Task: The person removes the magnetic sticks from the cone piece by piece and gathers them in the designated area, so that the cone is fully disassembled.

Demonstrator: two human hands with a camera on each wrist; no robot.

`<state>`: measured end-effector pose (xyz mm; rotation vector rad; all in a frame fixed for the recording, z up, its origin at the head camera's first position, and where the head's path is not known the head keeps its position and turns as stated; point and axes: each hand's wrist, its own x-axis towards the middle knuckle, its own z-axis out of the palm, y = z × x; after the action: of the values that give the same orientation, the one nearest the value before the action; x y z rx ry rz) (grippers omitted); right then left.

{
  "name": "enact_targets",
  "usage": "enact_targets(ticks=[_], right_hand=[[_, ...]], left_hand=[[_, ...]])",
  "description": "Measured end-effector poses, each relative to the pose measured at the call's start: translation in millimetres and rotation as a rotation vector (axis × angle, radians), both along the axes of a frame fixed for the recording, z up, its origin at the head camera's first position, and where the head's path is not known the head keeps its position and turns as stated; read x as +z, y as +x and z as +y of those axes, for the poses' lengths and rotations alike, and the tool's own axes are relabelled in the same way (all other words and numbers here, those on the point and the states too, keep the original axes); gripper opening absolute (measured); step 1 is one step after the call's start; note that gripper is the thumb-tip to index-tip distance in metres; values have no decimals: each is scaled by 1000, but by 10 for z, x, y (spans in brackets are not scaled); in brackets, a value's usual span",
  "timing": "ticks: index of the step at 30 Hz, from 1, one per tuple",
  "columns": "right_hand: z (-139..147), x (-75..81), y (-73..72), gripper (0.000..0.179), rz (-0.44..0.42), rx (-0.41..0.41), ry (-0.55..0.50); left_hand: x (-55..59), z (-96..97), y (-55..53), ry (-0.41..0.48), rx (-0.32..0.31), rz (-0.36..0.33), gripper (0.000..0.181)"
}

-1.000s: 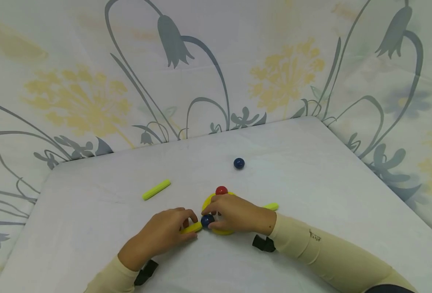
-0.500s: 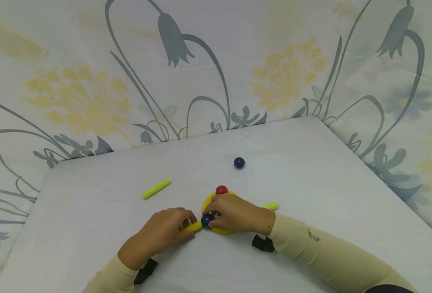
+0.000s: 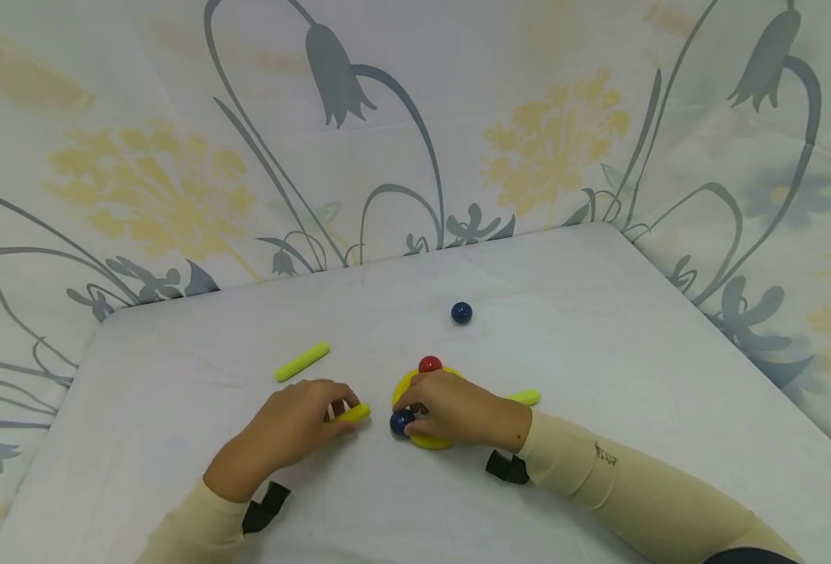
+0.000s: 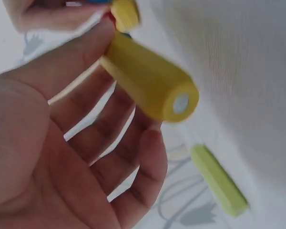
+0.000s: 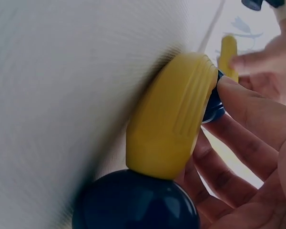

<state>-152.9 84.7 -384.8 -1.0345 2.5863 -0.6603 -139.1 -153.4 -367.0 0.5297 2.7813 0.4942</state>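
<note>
My left hand (image 3: pixel 284 431) pinches a yellow magnetic rod (image 3: pixel 354 413) between thumb and fingers. In the left wrist view, one end of this yellow rod (image 4: pixel 148 78) shows a round metallic tip. To its right, my right hand (image 3: pixel 464 411) grips a dark blue ball (image 3: pixel 401 423) at the near left of a yellow ring-like build (image 3: pixel 429 442). A red ball (image 3: pixel 430 365) sits at the far side of that build, which the hand partly covers. The right wrist view shows a curved yellow piece (image 5: pixel 167 119) touching another dark blue ball (image 5: pixel 133 202).
A loose dark blue ball (image 3: pixel 461 312) lies farther back on the white table (image 3: pixel 598 313). One yellow-green rod (image 3: pixel 302 362) rests beyond my left hand. Another yellow-green rod (image 3: pixel 524 397) sticks out from behind my right wrist. Floral cloth walls (image 3: pixel 401 94) border the table.
My left hand has drawn back to the left and slightly away from me with the yellow rod, whose end has parted from the blue ball. My right hand stays in place.
</note>
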Motion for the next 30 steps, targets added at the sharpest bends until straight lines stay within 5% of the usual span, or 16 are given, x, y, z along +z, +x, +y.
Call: enact_targets(ticks=[9,15,30], right_hand=[[17,-21,17,26,30,13,-11],[23,-26,39,25,39,15,-20],[6,-11,49,26,84,27,-2]], left_hand=[[32,-181,-301,-48,74,173,28],[-7,-223,-468,-82,118,164,30],[-76,-247,-555,-124,146,184,26]])
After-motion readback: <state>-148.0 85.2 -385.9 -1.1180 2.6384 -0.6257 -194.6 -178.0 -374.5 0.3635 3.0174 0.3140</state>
